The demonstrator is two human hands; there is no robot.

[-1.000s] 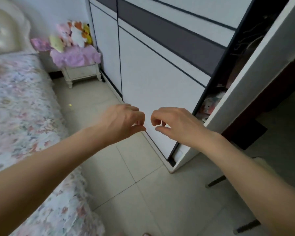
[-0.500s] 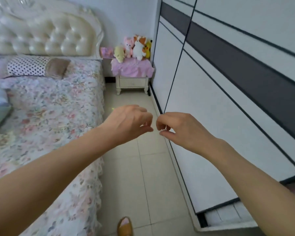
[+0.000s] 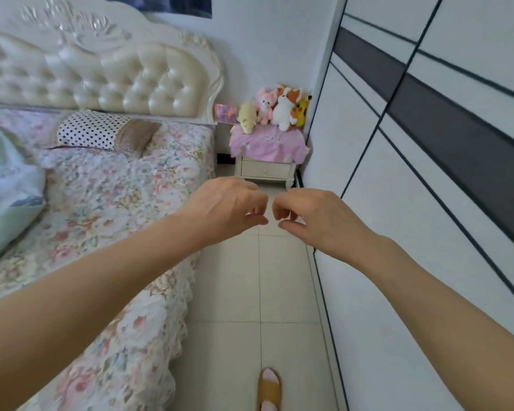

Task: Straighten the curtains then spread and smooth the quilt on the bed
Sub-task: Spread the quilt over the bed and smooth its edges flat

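The bed [image 3: 80, 221] is filling the left half of the frame under a floral quilt [image 3: 107, 203], with a wardrobe [image 3: 428, 173] occupying the right side and a nightstand [image 3: 266, 169] standing at upper centre. The left hand [image 3: 226, 210] and right hand [image 3: 315, 216] are hovering mid-frame above the floor [image 3: 250, 292], knuckles nearly meeting. Each grip is curling loosely, holding nothing.
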